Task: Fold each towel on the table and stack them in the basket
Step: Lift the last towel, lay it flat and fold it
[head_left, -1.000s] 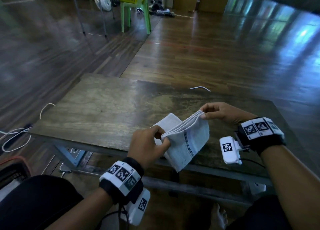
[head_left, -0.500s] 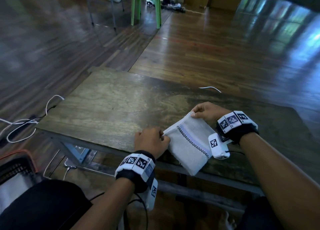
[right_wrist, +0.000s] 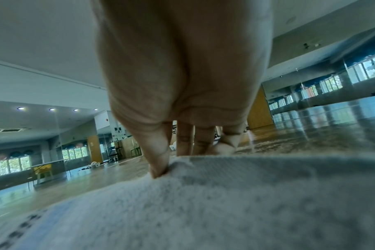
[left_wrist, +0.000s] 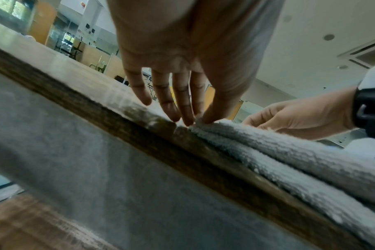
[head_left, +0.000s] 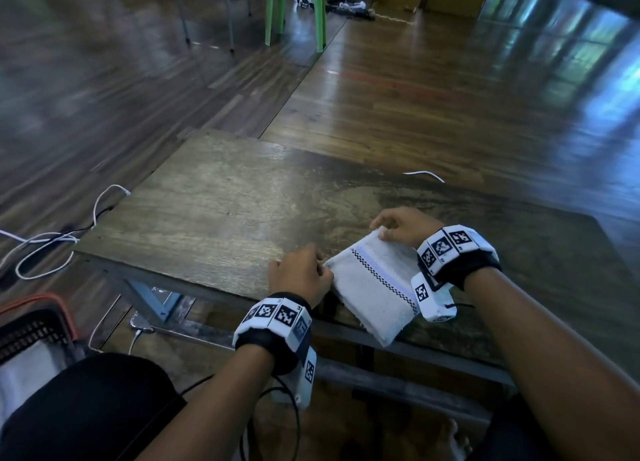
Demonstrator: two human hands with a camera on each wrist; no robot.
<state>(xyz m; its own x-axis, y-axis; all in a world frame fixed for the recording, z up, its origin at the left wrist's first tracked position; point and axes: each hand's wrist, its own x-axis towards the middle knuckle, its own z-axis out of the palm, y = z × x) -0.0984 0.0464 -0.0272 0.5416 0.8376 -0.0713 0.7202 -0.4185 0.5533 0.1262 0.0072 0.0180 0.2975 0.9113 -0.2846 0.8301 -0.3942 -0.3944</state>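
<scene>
A white folded towel [head_left: 374, 287] with a black checked stripe lies flat on the wooden table [head_left: 225, 218], its near corner hanging over the front edge. My left hand [head_left: 322, 266] pinches its left corner; in the left wrist view the thumb and fingertips [left_wrist: 206, 118] meet on the towel [left_wrist: 289, 152] at the table edge. My right hand [head_left: 384, 232] pinches the far corner, with the thumb on top of the towel [right_wrist: 225, 203] and the fingers [right_wrist: 184, 142] behind it. A black basket [head_left: 34, 322] with an orange rim stands on the floor at lower left and holds white cloth.
White cables [head_left: 41, 249] loop on the floor left of the table. Another white cable [head_left: 422, 174] shows past the table's far edge. A green plastic chair [head_left: 294, 6] stands far back. My black-clad knee [head_left: 86, 408] is beside the basket.
A second ago both hands held the folded towel up above the table. They have lowered it, and it now lies flat near the front edge with both hands still on its corners.
</scene>
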